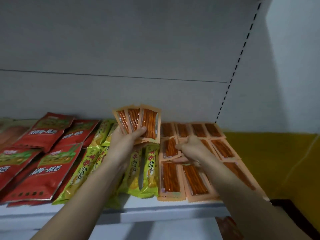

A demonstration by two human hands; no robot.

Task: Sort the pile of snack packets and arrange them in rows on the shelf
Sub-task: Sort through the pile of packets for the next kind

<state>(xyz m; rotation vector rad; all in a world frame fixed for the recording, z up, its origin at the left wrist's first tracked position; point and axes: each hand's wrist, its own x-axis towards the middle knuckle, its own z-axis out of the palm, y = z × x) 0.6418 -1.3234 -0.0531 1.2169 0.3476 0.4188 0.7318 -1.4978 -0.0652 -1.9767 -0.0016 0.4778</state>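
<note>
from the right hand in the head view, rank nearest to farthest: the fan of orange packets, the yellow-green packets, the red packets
1. Fan of orange packets: just left of the right hand, gripped by the left hand.
2. Yellow-green packets: further left and lower, middle of the shelf.
3. Red packets: far left of the shelf.

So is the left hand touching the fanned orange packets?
Touching. The head view shows the left hand gripping the fanned orange packets, thumb across their fronts.

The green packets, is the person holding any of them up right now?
No, the left hand holds up a fan of orange packets.
</note>
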